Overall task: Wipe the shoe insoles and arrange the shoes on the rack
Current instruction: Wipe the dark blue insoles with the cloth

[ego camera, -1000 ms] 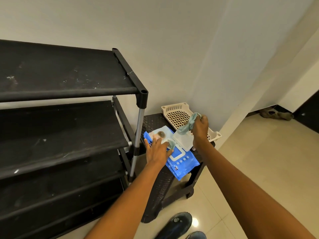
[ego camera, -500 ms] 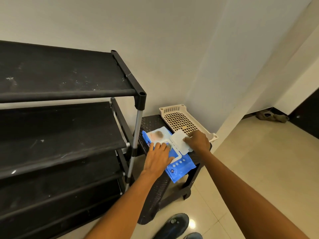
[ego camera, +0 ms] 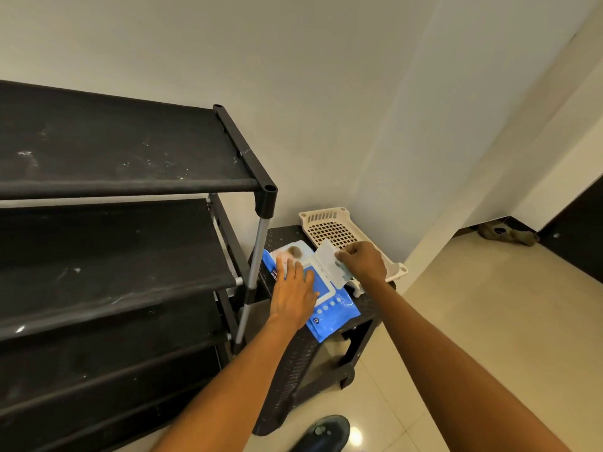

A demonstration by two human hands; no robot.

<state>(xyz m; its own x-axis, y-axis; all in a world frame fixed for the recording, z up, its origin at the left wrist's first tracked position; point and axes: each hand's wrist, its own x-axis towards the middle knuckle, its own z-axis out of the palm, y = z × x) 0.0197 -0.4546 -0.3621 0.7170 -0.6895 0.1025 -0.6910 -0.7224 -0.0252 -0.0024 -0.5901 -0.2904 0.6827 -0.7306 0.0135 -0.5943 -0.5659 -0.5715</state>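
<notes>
Blue wipe pack at centre frame lies pinned under the flat, open left hand while the right hand, now lowered and seemingly bunching a wipe, presses its lid shut, readying insole wiping.

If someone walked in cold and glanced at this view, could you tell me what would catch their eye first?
Probably the bright blue wet-wipe pack on the small dark side table, with the left hand pressed flat on it and the right hand at its raised white lid. Next, the tall black shoe rack filling the left, its visible shelves bare and dusty.
</notes>
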